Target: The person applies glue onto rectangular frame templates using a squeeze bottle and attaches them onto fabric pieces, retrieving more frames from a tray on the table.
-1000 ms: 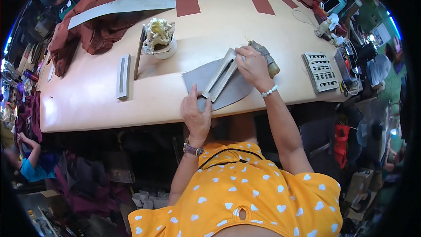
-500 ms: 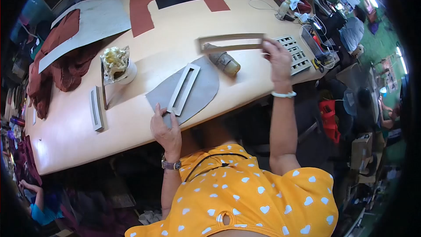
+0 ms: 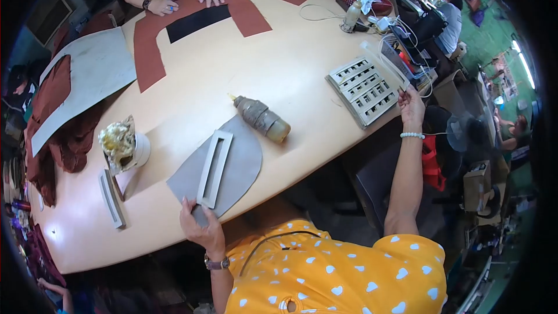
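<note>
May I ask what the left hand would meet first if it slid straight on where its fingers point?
Probably the near end of the slotted frame on the grey piece; whether the left hand touches it is unclear.

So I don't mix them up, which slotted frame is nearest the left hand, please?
The only frame on the grey piece; another frame lies near the white cup.

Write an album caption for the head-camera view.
Left hand at a pale slotted frame on flat grey material, beside a wrapped brownish bottle.
</note>
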Available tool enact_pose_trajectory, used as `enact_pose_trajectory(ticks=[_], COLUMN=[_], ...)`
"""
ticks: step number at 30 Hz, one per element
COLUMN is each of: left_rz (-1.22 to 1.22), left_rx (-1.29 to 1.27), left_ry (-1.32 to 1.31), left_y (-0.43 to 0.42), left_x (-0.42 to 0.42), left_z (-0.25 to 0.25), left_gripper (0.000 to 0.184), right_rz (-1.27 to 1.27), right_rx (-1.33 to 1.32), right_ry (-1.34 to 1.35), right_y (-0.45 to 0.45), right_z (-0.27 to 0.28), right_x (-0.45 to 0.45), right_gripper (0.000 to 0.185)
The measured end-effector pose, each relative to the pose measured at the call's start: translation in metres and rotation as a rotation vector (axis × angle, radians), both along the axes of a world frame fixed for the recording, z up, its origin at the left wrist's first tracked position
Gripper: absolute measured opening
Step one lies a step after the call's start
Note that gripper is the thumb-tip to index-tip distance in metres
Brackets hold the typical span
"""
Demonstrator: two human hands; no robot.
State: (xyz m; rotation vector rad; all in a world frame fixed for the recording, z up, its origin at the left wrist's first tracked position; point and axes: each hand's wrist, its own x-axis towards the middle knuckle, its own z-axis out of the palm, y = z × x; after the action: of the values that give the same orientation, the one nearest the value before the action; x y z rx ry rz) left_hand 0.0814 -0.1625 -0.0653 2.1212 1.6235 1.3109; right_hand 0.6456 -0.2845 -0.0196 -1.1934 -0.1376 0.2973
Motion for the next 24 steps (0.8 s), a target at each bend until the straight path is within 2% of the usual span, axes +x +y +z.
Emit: enact_pose_trajectory(ticks=[4,5,9,24], left_rz=[0.019,0.019,0.023,0.031], left_rx=[0.017,0.020,0.009,-0.004], left_ry=[0.026,0.025,0.048,0.050], left_y=[-0.001,-0.001,-0.002,-0.004], left_x=[0.000,0.000,-0.002,-0.008], left_z=[-0.001,-0.002,-0.005,-0.011], left_gripper=[0.043,0.043,0.041,0.036], right_rz=[-0.060,-0.074,-0.095,-0.067], right_rx=[-0.034,-0.065,-0.153,-0.306], right_ry=[-0.033,-0.040,-0.036,-0.067], right_y=[0.000,0.002,0.006,-0.001], right_z=[-0.004,-0.001,0.012,0.004], right_x=[-0.011,-0.017,-0.035,-0.048], right_gripper=[0.030,0.038,0.038,0.037])
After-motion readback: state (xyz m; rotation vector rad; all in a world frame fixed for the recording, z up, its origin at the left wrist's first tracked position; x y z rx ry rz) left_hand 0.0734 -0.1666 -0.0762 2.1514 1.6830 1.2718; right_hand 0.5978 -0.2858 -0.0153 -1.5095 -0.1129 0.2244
